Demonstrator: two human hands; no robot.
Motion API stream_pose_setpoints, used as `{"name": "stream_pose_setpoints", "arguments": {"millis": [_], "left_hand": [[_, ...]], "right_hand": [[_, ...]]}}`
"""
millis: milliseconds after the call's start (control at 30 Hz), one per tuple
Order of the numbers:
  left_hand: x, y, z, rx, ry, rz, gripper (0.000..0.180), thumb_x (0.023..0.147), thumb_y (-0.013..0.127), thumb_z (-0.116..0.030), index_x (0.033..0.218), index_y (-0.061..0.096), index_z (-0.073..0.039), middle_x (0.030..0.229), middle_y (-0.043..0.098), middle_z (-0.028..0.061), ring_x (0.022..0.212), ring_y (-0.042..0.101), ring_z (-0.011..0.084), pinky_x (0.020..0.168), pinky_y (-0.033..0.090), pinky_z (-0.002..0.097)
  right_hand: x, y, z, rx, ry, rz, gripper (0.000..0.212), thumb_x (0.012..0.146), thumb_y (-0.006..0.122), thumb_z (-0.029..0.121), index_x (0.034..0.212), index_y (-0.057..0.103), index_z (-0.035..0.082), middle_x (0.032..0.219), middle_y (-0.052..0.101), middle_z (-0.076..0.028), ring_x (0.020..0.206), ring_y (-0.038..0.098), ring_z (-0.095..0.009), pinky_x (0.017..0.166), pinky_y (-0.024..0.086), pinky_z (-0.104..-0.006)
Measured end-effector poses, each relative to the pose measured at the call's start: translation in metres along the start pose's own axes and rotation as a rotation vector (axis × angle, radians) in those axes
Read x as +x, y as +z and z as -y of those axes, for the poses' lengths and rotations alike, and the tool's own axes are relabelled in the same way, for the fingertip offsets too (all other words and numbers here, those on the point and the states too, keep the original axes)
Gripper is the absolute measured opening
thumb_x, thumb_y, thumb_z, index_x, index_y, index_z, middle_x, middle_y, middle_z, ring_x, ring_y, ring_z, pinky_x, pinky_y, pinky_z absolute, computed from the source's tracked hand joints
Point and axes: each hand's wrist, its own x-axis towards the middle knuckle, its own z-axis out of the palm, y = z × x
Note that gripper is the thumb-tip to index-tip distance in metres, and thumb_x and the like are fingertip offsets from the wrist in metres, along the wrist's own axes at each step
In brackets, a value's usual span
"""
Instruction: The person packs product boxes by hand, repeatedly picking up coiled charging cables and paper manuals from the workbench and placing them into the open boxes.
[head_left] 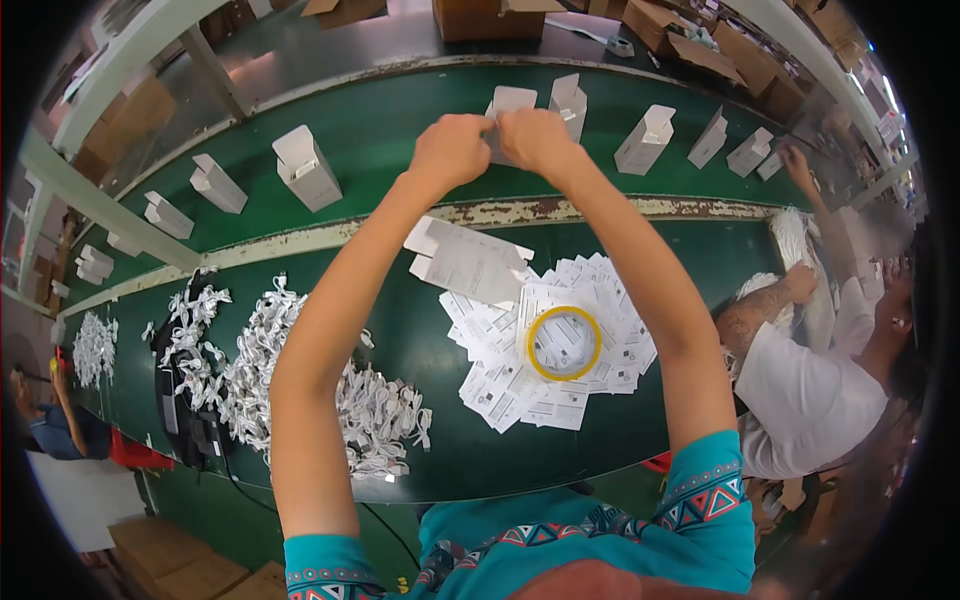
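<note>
Both arms reach far forward over the green belt to an open white carton (514, 97). My left hand (450, 152) is closed at the carton's left edge, fingers curled. My right hand (537, 140) is closed over its front, covering much of it; the fingertips and anything small between them are hidden. Just right of it stands another open white carton (568, 100). Nearer to me, an unfolded white carton (470, 262) lies flat on the table, overlapping a fanned pile of printed leaflets (540, 405). A yellow-rimmed tape roll (565, 343) rests on the leaflets.
Open white cartons (308, 170) line the belt (390, 110) on both sides. Bundled white cables (262, 350) heap at my left beside a black bag (180, 400). A worn rail (640, 208) separates table and belt. At right, a co-worker's arm (755, 325) reaches over more cables; another person works far left.
</note>
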Motion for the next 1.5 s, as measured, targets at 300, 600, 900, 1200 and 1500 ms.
{"name": "stream_pose_setpoints", "arguments": {"millis": [300,600,900,1200,1500], "left_hand": [[0.023,-0.007,0.0,-0.258,-0.19,-0.399,0.009,0.079,0.08,-0.016,0.085,0.075,-0.011,0.104,0.07,0.0116,0.101,0.063,0.0345,0.084,0.051,0.0485],[0.053,0.016,0.025,-0.009,-0.243,-0.137,0.011,0.081,0.078,-0.019,0.091,0.079,-0.014,0.117,0.064,0.011,0.113,0.061,0.037,0.09,0.052,0.0526],[0.039,0.015,0.035,-0.058,-0.183,-0.201,0.02,0.087,0.068,-0.017,0.101,0.078,-0.008,0.1,0.072,0.0199,0.099,0.068,0.0396,0.089,0.055,0.049],[0.044,0.014,0.065,0.185,-0.111,-0.13,0.016,0.089,0.057,-0.005,0.097,0.071,-0.005,0.108,0.068,0.0243,0.099,0.069,0.0432,0.084,0.058,0.051],[0.046,0.005,0.059,0.341,-0.255,0.042,0.028,0.092,0.054,-0.016,0.113,0.072,-0.008,0.126,0.063,0.0201,0.114,0.064,0.0414,0.092,0.055,0.0528]], "right_hand": [[-0.021,0.012,0.027,0.116,-0.058,-0.365,0.018,0.089,0.061,0.01,0.104,0.06,0.0,0.094,0.068,-0.017,0.075,0.072,-0.036,0.062,0.058,-0.0459],[-0.013,0.022,0.019,0.291,-0.259,-0.405,0.017,0.088,0.061,0.002,0.104,0.06,-0.004,0.099,0.064,-0.019,0.099,0.061,-0.037,0.084,0.054,-0.0459],[-0.025,0.019,0.006,0.242,-0.266,-0.337,0.044,0.085,0.061,-0.003,0.129,0.058,-0.005,0.115,0.063,-0.017,0.101,0.061,-0.038,0.088,0.052,-0.0455],[-0.138,-0.046,0.003,0.836,0.063,-0.302,0.037,0.092,0.066,0.0,0.128,0.065,0.005,0.123,0.064,-0.013,0.098,0.067,-0.022,0.081,0.055,-0.0302],[-0.273,-0.038,-0.04,1.016,0.444,0.116,0.015,0.095,0.072,0.012,0.095,0.072,-0.003,0.08,0.065,0.004,0.071,0.05,-0.001,0.059,0.041,-0.0208]]}}
